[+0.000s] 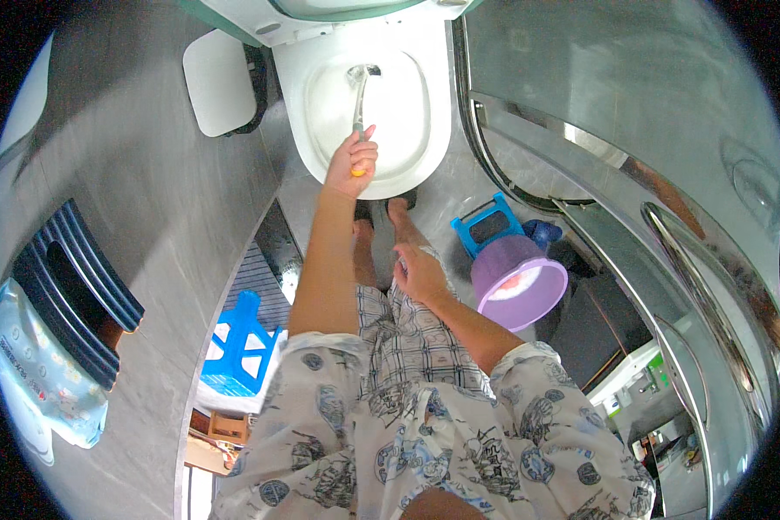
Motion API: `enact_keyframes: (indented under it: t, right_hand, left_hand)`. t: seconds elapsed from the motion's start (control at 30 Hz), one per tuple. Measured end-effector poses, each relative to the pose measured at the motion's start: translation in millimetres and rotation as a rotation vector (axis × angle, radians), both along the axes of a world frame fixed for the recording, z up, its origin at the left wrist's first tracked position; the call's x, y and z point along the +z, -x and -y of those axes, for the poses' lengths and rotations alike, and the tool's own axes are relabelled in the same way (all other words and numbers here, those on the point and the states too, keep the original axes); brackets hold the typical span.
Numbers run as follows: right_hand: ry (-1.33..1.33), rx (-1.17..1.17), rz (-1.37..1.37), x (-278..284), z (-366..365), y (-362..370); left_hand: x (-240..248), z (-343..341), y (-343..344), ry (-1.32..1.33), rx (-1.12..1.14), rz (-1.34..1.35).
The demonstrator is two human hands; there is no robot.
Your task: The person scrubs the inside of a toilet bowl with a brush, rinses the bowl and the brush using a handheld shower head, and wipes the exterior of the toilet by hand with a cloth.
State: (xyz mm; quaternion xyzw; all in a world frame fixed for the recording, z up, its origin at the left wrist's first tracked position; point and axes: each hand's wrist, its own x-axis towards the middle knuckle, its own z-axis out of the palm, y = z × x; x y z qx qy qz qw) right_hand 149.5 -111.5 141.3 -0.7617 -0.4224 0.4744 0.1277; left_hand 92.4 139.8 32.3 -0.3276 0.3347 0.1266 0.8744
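Note:
My left hand [352,165] is closed round the handle of a toilet brush [360,108], whose yellow end pokes out below my fingers. The brush reaches down into the white toilet [442,113], its far end at the drain hole at the back of the bowl. Froth or water there makes the brush head hard to make out. My right hand [421,273] lies on my right thigh, over the checked shorts [425,342], holding nothing, with its fingers loosely stretched. The toilet lid [347,7] is raised.
Left of the toilet stands a white-lidded bin [221,82]. On the right are a lilac bucket [520,282], a blue stool [487,224] and a glass shower door with a metal handle [711,321]. A blue-and-white stool [243,347] and a wall-hung pack [48,364] are at left.

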Motion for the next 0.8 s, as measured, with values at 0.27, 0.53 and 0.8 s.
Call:
enact_keyframes:
  t: [0.27, 0.53, 0.8]
  right_hand:
    - [0.046, 0.023, 0.035, -3, 7, -3]
    - [-0.092, -0.048, 0.054, -6, 16, -8]
    - [-0.023, -0.090, -0.020, 3, 15, -4]
  left_hand:
    - [7, 43, -32, -0.469, -0.808, -0.534]
    - [-13, -28, 11, -1.678, -2.104, -1.154]
    - [40, -64, -58, -1.920, -2.935, -1.090]
